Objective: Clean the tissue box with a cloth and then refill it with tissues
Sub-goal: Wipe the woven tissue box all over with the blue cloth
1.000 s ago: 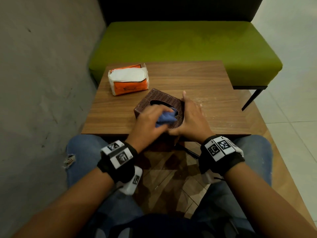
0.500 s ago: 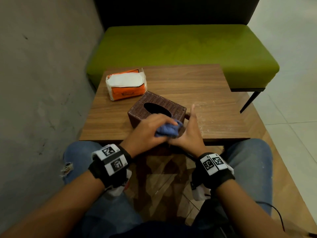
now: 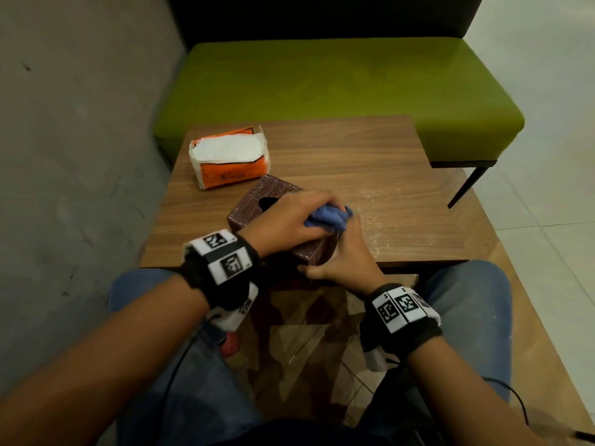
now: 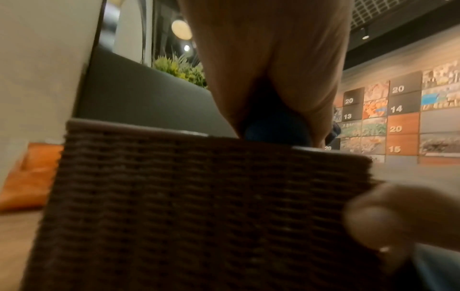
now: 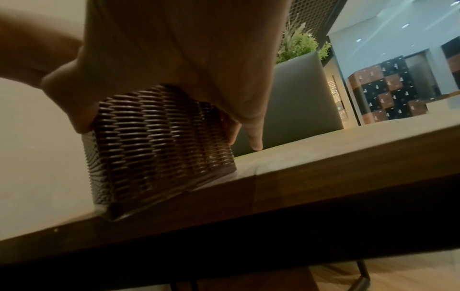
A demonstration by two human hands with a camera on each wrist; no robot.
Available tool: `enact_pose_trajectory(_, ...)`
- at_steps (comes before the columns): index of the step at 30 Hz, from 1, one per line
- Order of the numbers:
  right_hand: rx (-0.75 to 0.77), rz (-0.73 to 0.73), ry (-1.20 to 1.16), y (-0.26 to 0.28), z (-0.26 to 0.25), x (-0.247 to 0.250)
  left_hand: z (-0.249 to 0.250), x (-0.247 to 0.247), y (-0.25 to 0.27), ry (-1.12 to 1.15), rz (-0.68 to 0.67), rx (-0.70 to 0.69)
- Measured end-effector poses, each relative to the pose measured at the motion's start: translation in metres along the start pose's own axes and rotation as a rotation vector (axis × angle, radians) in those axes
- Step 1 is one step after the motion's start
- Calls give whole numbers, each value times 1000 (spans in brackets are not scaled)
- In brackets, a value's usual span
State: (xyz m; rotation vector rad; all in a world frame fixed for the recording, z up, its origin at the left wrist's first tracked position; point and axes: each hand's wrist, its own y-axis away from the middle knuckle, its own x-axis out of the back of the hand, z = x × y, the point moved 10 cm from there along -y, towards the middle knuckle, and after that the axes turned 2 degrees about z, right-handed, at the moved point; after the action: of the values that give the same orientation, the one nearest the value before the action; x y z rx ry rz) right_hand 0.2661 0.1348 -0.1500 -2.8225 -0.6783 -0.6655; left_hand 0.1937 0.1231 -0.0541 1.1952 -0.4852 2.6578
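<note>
The brown woven tissue box [image 3: 273, 196] stands near the front edge of the wooden table [image 3: 370, 162], its oval opening partly covered. My left hand [image 3: 302, 217] grips a crumpled blue cloth [image 3: 328, 217] and presses it on the box top at its right edge. In the left wrist view the cloth [image 4: 276, 130] sits under my palm above the box wall [image 4: 199, 196]. My right hand [image 3: 341, 252] clasps the box's near right corner, with the thumb on the near side and the fingers [image 5: 254, 137] along the right side of the box [image 5: 159, 147]. An orange pack of tissues [image 3: 228, 156] lies at the back left.
A green bench [image 3: 322, 85] stands behind the table. A grey wall [image 3: 64, 156] runs along the left. My knees in jeans [image 3: 467, 300] are under the table's front edge. Tiled floor [image 3: 547, 204] lies to the right.
My left hand has wiped the cloth from the box's near side up across the top to its right edge. The right hand stays against the box's right side.
</note>
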Motion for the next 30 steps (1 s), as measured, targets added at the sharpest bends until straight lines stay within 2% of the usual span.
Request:
enact_pose_trajectory(3,-5,23,86,1,-4,3,-37,24,-16,-74,168,159)
enact_pose_trajectory(6,-24,-2,154,0,-2,6,-78,52,-6,-150,400,350)
enact_pose_trajectory(8,-32,-24,172,-2,-2,5,-77,52,1,-174,462,363)
enact_pose_trajectory(10,-31,-35,165,-4,-4,1,-53,30,-4,-164,403,298)
enact_pose_trajectory(12,-44,-15,94,-2,-5,-3,-20,-4,-12,-87,264,176)
enact_pose_trajectory(14,-64,28,8,1,-3,-2,-6,-15,-12,-60,179,100)
enact_pose_trajectory(16,-53,47,22,1,-3,0,-22,3,-12,-68,173,139)
enact_pose_trajectory(20,-45,23,77,-1,-4,-2,-78,55,-9,-156,360,362)
enact_pose_trajectory(22,-51,16,80,-2,-5,-3,-65,40,-12,-187,326,339)
enact_pose_trajectory(26,-55,-5,70,-2,-6,-1,-11,-6,-13,-51,128,99)
enact_pose_trajectory(28,-49,6,64,-1,-6,-1,-24,6,-17,-42,133,138)
enact_pose_trajectory(30,-64,14,72,0,-6,-2,-42,25,-21,-65,193,209)
